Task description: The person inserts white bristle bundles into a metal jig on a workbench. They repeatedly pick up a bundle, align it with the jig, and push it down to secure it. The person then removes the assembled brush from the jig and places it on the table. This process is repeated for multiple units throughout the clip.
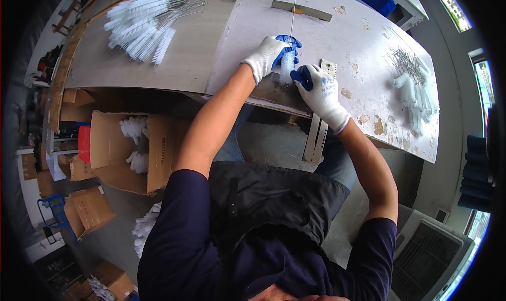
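Note:
A white bristle brush (288, 64) with a long thin wire stem (292, 19) lies upright on the worn white worktable (363, 43). My left hand (270, 54), in a white glove with blue fingertips, grips the brush's bristle part from the left. My right hand (319, 93), gloved the same way, pinches the brush's lower end beside a perforated metal strip (318, 130) that hangs over the table's near edge.
A pile of white wire-stem brushes (145, 22) lies at the table's far left, a smaller pile (414, 87) at the right. An open cardboard box (126, 148) holding brushes stands on the floor to the left, with more boxes (89, 209) nearby. A flat bar (301, 10) lies further back.

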The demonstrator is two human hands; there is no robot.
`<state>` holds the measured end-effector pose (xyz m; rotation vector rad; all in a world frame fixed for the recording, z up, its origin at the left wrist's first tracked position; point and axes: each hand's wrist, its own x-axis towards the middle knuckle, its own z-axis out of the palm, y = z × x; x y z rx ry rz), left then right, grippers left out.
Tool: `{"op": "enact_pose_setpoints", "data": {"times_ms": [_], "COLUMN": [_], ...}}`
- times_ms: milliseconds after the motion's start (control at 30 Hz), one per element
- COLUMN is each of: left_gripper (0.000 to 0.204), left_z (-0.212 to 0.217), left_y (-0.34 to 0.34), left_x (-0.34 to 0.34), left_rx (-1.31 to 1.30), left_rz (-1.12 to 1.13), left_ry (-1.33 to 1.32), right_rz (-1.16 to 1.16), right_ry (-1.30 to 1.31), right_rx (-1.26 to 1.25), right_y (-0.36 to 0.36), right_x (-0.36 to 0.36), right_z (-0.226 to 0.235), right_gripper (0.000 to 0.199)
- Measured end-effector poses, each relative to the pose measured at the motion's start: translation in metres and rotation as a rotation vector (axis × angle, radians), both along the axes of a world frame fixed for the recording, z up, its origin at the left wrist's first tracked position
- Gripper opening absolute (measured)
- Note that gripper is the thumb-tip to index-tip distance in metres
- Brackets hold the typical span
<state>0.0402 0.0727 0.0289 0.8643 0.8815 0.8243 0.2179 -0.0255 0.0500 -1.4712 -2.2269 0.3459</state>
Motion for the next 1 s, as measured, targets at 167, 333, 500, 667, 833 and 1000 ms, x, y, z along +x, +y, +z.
{"op": "enact_pose_setpoints", "data": {"times_ms": [167, 333, 500, 667, 833, 1000], "left_gripper": [0.025, 0.027, 0.022, 0.019, 0.021, 0.020], "left_z": [-0.009, -0.009, -0.003, -0.003, 0.028, 0.036], "left_y": [0.005, 0.008, 0.004, 0.013, -0.011, -0.101], "left_x": [-0.010, -0.001, 0.007, 0.044, 0.040, 0.012], "left_rx": [0.065, 0.016, 0.029, 0.230, 0.167, 0.251], "left_rz": [-0.045, -0.070, 0.017, -0.103, -0.014, 0.480], "left_ry": [0.015, -0.085, 0.096, 0.236, 0.353, 0.108], "right_rz": [0.406, 0.580, 0.726, 0.761, 0.607, 0.313], "right_ry": [-0.277, -0.463, -0.487, -0.372, -0.617, -0.702], "right_rx": [0.232, 0.359, 0.318, 0.483, 0.210, -0.142], "right_y": [0.001, 0.030, 0.044, 0.045, 0.020, -0.006], "right_x": [0.017, 0.017, 0.003, 0.003, -0.012, -0.017], "right_z": [0.021, 0.010, 0.020, 0.012, 0.027, 0.037], "right_gripper": [0.061, 0.059, 0.039, 0.026, 0.026, 0.025]}}
